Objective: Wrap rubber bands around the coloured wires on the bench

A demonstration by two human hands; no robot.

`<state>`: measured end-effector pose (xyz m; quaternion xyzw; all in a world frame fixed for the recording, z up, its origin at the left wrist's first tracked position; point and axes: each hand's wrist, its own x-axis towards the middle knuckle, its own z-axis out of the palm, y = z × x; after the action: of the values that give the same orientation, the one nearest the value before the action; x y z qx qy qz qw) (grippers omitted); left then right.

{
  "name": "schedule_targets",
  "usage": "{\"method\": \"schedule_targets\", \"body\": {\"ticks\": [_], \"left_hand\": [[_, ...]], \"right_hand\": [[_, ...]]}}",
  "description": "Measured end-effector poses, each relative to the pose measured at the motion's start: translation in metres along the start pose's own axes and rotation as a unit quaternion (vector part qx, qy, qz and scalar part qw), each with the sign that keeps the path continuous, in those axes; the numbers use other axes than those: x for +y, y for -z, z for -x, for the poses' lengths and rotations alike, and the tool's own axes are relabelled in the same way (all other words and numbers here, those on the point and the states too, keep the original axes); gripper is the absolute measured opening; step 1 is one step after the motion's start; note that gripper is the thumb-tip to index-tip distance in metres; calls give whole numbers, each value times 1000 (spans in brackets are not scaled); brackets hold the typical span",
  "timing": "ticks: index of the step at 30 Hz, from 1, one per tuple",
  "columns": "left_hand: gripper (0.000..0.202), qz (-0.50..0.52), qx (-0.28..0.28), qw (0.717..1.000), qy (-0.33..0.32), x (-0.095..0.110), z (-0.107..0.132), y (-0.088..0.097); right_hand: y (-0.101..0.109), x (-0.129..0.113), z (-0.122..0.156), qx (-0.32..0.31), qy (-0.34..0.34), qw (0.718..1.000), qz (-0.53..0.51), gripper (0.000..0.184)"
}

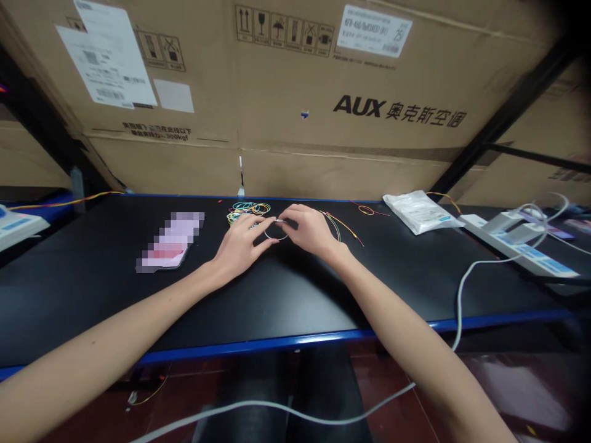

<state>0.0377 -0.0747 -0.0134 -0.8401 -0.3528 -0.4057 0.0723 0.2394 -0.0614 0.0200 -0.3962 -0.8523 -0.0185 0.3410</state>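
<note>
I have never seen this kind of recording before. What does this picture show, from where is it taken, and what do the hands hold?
This picture comes from a camera worn on a person's head, looking forward and down, so the two arms reach in from the bottom. There is no machine: the left hand and right hand are the person's own. Their fingertips seem to pinch a thin pale wire loop. On the black bench lie a tangle of coloured wires, loose coloured wires, a white plastic packet and a blurred pink object. Behind stand large cardboard boxes.
</note>
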Motion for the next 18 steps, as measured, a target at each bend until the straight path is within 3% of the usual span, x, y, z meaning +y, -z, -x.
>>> {"method": "schedule_targets", "body": {"ticks": [5,11,18], "left_hand": [[39,-4,5,1000,-12,-1,0,1],[37,-15,-15,999,-32,-2,0,0],[41,-12,-12,1000,-3,1,0,1]], "right_hand": [[4,-2,0,-28,27,999,16,25],[5,-2,0,-104,-7,994,18,32],[1,0,-1,-25,2,1000,6,12]]}}
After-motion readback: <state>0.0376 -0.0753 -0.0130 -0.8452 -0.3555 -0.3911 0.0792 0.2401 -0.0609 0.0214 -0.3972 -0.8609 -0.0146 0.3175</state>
